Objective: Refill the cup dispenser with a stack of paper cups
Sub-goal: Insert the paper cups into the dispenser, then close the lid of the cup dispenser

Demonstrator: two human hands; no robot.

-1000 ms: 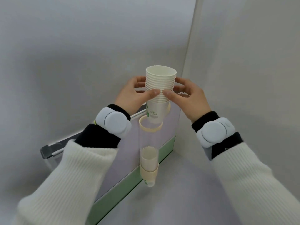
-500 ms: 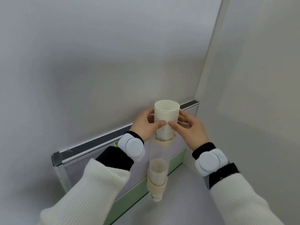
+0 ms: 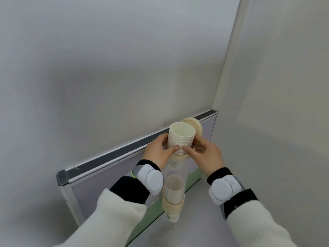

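- Both hands closed around the stack of paper cups [image 3: 181, 138]: left hand [image 3: 158, 151] wrapping the left side, right hand [image 3: 204, 155] the right, thumb tips nearly meeting on the stacked rims at the front.
- Compared with a second ago, stack now much lower: then held clear above the open ring, base only just entering; now lower cups sunk into the clear tube of the cup dispenser [image 3: 173, 179], printed bottom cup visible through the wall below the ring.
- Only the band of rolled rims and the open top cup left above the dispenser's mouth; hands sitting right on the cream top ring.
- Meaning for the task, by judgement: insertion well under way, alignment solved, stack not yet seated on the few old cups [image 3: 173, 189] low in the tube; a gap of empty tube between the two sets.
- Next need, probably: loosening of the pinch so the stack can slide down, since fingers at the ring block further lowering.
- Round cream lid [image 3: 195, 126] just behind the stack, tilted open, apparently still to be closed.
- Pose: forearms in white ribbed sleeves reaching up and forward, converging at the tube; wrists with black cuffs and pale wrist devices [image 3: 151, 178], palms facing each other, fingers curled behind the stack.
- Dispenser upright against the partition panel [image 3: 110, 177] in the corner of grey walls.
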